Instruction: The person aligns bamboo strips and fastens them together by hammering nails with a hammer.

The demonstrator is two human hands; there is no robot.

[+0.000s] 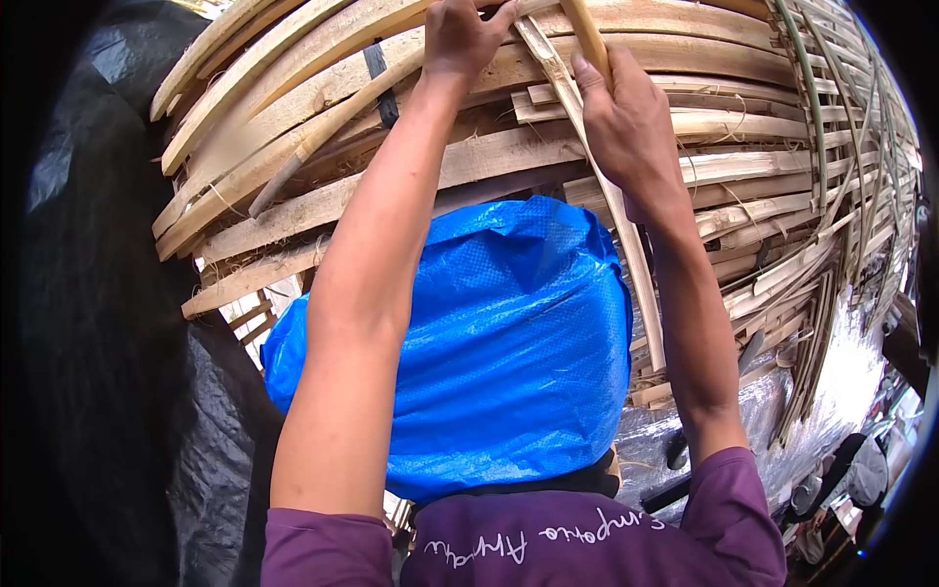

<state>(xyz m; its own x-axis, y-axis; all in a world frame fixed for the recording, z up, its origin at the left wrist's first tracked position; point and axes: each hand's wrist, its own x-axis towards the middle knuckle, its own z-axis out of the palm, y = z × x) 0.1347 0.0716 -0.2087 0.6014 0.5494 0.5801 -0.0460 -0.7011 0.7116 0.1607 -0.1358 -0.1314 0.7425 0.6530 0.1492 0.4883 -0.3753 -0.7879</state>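
Note:
My right hand (631,122) is wrapped round a smooth wooden handle (585,34), thumb lying along it; the handle's upper end leaves the picture. At the top edge, my left hand (460,39) has its fingers curled, partly cut off by the frame, so what they grip is unclear. A pale split bamboo strip (618,215) starts near my left fingertips, runs under my right hand and slants down past my right forearm. Behind my left wrist lies a long curved wooden stick (357,103) with a flat greyish end.
Long bamboo slats (734,59) make a gapped platform ahead. A blue woven plastic sheet (509,362) covers my lap. Black sheeting (108,342) hangs at the left. Thin bamboo strips (807,362) and shiny clear plastic (655,440) lie on the right.

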